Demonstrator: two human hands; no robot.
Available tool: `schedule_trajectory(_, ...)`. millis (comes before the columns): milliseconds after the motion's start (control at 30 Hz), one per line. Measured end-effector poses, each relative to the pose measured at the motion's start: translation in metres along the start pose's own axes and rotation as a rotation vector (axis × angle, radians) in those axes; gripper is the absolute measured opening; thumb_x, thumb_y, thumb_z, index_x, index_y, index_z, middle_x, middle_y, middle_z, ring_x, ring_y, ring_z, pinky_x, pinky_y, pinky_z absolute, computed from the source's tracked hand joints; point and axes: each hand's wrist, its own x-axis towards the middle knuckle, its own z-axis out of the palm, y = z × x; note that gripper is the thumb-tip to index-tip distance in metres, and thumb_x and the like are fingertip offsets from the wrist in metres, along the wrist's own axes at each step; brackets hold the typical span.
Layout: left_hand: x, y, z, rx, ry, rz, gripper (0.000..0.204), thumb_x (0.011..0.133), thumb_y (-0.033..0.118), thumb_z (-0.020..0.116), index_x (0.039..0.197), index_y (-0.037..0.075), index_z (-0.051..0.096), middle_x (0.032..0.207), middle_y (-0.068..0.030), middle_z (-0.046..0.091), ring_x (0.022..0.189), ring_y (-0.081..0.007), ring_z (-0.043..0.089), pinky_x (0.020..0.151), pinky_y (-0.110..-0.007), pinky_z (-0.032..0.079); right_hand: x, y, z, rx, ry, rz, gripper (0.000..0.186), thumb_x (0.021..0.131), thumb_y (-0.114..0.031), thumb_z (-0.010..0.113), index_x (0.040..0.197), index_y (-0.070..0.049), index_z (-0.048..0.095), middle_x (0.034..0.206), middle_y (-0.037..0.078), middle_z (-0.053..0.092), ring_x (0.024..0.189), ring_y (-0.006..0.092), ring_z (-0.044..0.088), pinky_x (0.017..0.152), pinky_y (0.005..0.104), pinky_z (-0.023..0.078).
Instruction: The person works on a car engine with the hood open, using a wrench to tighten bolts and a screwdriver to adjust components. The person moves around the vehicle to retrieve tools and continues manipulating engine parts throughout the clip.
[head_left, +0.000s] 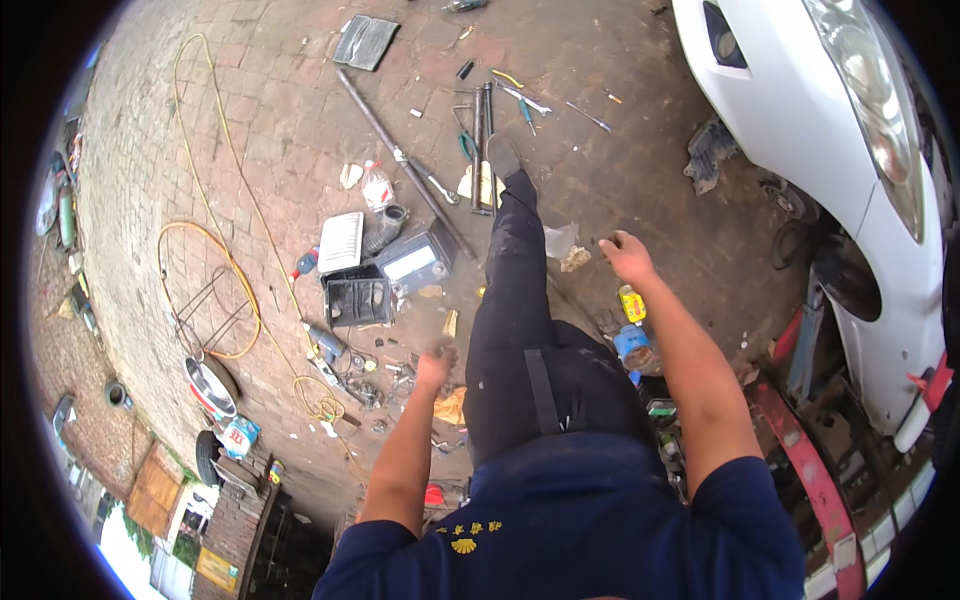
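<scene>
Plastic bag (560, 239), clear and crumpled, lies just right of and above centre in the frame. From my end it looks super light, floppy and probably slippery, so I'd pinch a bunched fold. Tan lump (575, 260) beside it reads soft, maybe crumbly; I'd cup it from the sides. Right hand (628, 258) is near both, fingers loosely curled, can't tell if it's holding anything. Left hand (435, 367), just below centre, is blurry, near a pale strip (450, 322); can't tell its grip either.

A yellow-marked navy shirt (600, 535) tops black trousers (512, 335).
</scene>
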Motion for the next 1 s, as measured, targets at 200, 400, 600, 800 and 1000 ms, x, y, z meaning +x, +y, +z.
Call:
schedule_trajectory(200, 0.032, 0.102, -0.001, -0.028, 0.043, -0.005, 0.036, 0.097, 0.004, 0.057, 0.132, -0.003, 0.058, 0.095, -0.0118, 0.072, 0.08, -0.0152, 0.07, 0.07, -0.028, 0.057, 0.11, -0.073, 0.006, -0.229, -0.156, 0.012, 0.04, 0.092, -0.038, 0.063, 0.108, -0.002, 0.069, 0.106, 0.021, 0.071, 0.106, 0.0398, 0.066, 0.092, 0.0467, 0.051)
schedule_trajectory(400, 0.054, 0.137, -0.004, 0.326, -0.074, -0.124, 0.033, 0.097, 0.006, 0.059, 0.13, -0.002, 0.062, 0.086, -0.0069, 0.067, 0.072, -0.0115, 0.06, 0.067, -0.026, 0.05, 0.242, -0.124, 0.027, -0.501, -0.38, 0.034, 0.039, 0.093, -0.038, 0.06, 0.12, -0.011, 0.067, 0.126, 0.018, 0.067, 0.12, 0.0373, 0.061, 0.1, 0.0499, 0.049)
schedule_trajectory(600, 0.052, 0.083, 0.023, -0.255, 0.01, -0.308, 0.029, 0.098, 0.002, 0.057, 0.126, -0.003, 0.063, 0.094, -0.007, 0.068, 0.079, -0.0109, 0.06, 0.073, -0.025, 0.05, 0.379, -0.127, 0.083, -0.682, -0.433, -0.009, 0.051, 0.095, -0.037, 0.058, 0.143, -0.017, 0.055, 0.145, 0.017, 0.055, 0.134, 0.0365, 0.052, 0.108, 0.0478, 0.046)
schedule_trajectory(800, 0.048, 0.045, 0.049, -0.097, 0.043, -0.243, 0.034, 0.098, 0.001, 0.054, 0.132, -0.002, 0.058, 0.106, -0.0134, 0.071, 0.095, -0.0174, 0.067, 0.085, -0.03, 0.054, 0.486, -0.111, 0.131, -0.839, -0.291, -0.076, 0.05, 0.096, -0.034, 0.059, 0.143, -0.018, 0.055, 0.145, 0.019, 0.052, 0.13, 0.0389, 0.054, 0.107, 0.0484, 0.048)
schedule_trajectory(1000, 0.079, 0.146, 0.059, -0.553, 0.296, -0.27, 0.028, 0.094, 0.003, 0.05, 0.12, -0.002, 0.058, 0.091, -0.0057, 0.061, 0.076, -0.0133, 0.059, 0.074, -0.027, 0.051, 0.442, -0.14, 0.097, -0.499, 0.05, -0.622, 0.031, 0.092, -0.03, 0.068, 0.117, -0.013, 0.067, 0.11, 0.015, 0.065, 0.099, 0.0355, 0.067, 0.083, 0.0473, 0.056)
